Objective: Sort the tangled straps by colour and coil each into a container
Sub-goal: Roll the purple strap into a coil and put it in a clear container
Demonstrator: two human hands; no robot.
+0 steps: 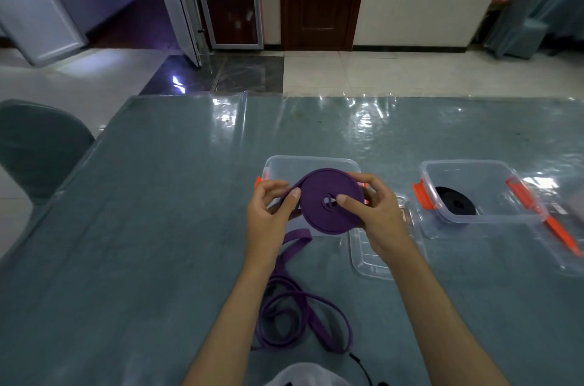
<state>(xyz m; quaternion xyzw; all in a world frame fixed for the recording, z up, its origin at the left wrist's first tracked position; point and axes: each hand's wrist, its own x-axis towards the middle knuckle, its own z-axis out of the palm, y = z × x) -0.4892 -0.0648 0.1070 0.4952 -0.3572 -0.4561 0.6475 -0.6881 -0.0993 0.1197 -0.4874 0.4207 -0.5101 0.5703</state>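
A purple strap is partly wound into a flat coil (328,196) held above the table in front of a clear container (311,164). My right hand (373,211) grips the coil, thumb pressed near its centre, fingers round its far edge. My left hand (271,211) pinches the strap where it runs onto the coil's left side. The loose rest of the purple strap (297,322) hangs down and lies in loops on the table near me. A black strap coil (455,204) lies inside a second clear container (480,193) at the right.
A clear lid (369,259) lies on the table under my right wrist. Another lid with orange clips (556,227) sits at the far right. The table (158,211) has a grey-green cloth under clear plastic. A grey chair (38,145) stands at the left.
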